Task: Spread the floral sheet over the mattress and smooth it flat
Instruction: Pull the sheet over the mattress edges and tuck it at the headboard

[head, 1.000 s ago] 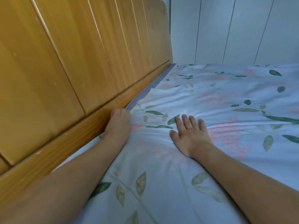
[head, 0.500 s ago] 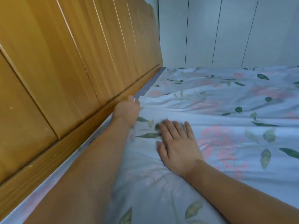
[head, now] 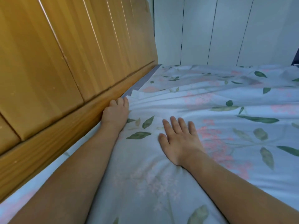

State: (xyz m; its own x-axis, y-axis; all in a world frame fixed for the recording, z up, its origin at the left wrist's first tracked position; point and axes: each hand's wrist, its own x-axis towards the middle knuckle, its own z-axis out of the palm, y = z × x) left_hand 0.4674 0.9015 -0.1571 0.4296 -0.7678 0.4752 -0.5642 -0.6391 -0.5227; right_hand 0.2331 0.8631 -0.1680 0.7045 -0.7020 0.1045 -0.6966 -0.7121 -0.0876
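Pale blue cotton floral sheet (head: 210, 110) with green leaves and pink blossoms covers the mattress, wrinkles fanning from its edge by the wooden headboard (head: 64, 62). Left hand (head: 115, 113) curled, gripping that bunched edge; right hand (head: 179, 139) flat, fingers straight, pressing the sheet.

- My floral sheet (head: 210, 113): pale blue, printed with green leaves and pink blossom clusters.
- Mattress edge (head: 144, 81): grey-blue strip.
- Headboard (head: 64, 62): honey-yellow wooden panels.
- Wall (head: 218, 29): pale blue-white, dark vertical seams.
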